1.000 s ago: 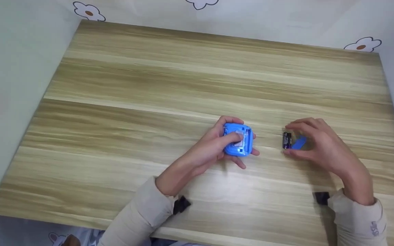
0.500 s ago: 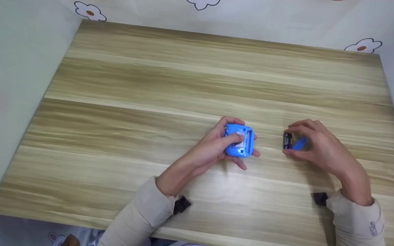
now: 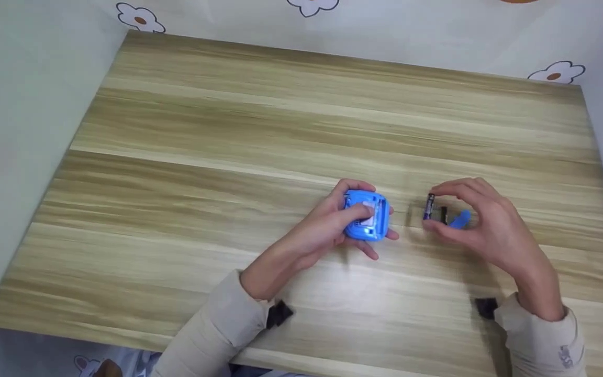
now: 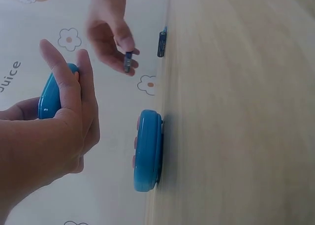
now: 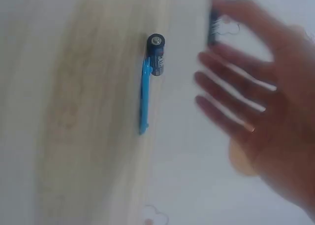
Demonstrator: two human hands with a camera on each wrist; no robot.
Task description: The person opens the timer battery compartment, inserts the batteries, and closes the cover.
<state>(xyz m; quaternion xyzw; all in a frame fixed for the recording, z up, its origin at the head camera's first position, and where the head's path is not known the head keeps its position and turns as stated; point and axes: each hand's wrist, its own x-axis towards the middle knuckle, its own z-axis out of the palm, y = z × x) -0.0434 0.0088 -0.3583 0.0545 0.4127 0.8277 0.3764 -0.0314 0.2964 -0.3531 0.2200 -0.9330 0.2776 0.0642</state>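
My left hand (image 3: 327,222) grips a small blue handheld device (image 3: 359,230), thumb pressed on its back. Slots that look like a battery compartment face up. To the right, my right hand (image 3: 495,225) pinches a dark AA-type battery (image 3: 429,206) between thumb and fingertip, a little above the table. Just under that hand lie a second battery (image 3: 444,215) and a blue plastic strip (image 3: 460,219), probably the compartment cover. Side by side, the loose battery (image 5: 156,57) and strip (image 5: 144,99) show in the right wrist view. A rounded blue object (image 4: 147,151) with pinkish knobs sits on the table in the left wrist view.
The wood-grain table (image 3: 228,131) runs up to pale walls (image 3: 411,31) printed with flowers. Black pieces (image 3: 279,314) stick out at both sleeve cuffs. From the head view the knobbed blue object cannot be made out.
My right hand has closed on one of the paired batteries and lifted it slightly to the left, away from the other battery. My left hand and the device stay nearly still.
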